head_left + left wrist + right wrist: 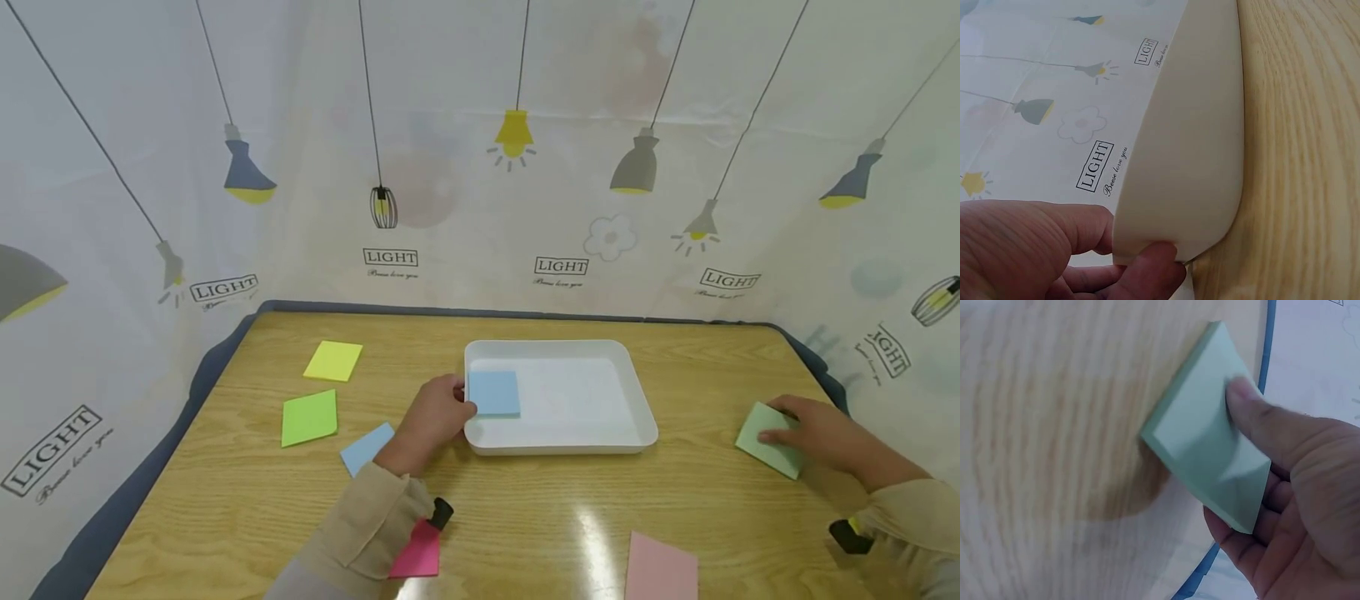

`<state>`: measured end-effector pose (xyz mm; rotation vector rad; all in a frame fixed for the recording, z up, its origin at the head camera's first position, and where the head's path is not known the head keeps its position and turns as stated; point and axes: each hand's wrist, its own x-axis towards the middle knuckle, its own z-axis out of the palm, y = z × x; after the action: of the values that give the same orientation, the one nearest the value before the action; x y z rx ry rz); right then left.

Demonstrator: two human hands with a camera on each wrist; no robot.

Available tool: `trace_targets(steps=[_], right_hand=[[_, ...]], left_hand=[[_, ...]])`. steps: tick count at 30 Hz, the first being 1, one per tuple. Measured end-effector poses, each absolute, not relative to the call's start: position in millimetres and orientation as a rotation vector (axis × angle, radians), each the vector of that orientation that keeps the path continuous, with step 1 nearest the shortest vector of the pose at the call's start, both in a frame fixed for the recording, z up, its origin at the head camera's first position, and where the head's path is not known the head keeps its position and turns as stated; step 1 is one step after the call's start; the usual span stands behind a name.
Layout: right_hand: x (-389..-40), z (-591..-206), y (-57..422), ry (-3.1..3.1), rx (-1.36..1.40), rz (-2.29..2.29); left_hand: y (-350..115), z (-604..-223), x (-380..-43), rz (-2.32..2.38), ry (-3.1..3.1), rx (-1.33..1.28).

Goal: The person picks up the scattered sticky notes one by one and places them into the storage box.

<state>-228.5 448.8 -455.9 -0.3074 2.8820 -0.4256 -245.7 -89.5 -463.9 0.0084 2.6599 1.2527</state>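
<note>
In the head view my left hand (435, 410) is at the left side of a shallow white tray (585, 400). The left wrist view shows the thumb and fingers of that hand (1022, 247) pinching the rim of the tray (1191, 125). Inside the tray, against its left side, lies a light blue sticky note pad (493, 394). Over on the right, my right hand (821, 433) grips a pale green sticky note pad (767, 442). Its thumb lies across the face of the pad (1204, 437), with the fingers underneath, as seen in the right wrist view.
Left of the tray lie a yellow pad (333, 361), a lime green pad (310, 418) and another blue pad (366, 448). A magenta pad (420, 554) sits partly behind my left sleeve. Near the front is a pink pad (662, 568). Printed cloth (465, 208) surrounds the wooden table (525, 517).
</note>
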Motion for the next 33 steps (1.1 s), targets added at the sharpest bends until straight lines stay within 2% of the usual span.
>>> trace_targets(steps=[14,19,25,33], right_hand=[[-229,-429,437,2.935,-0.334,-0.529],[-234,-417,425,2.923,-0.258,-0.664],[-240,-401,398,2.835,-0.106,-0.88],[-249,-396,355,2.646,-0.075,-1.253]], left_hand=[[-91,-460,-243,1.248,2.677,0.033],[-91,-458,-243,1.232,2.683,0.032],[-90,-456,-242,1.236,2.676,0.026],[-90,-458,-242,1.241,2.671,0.025]])
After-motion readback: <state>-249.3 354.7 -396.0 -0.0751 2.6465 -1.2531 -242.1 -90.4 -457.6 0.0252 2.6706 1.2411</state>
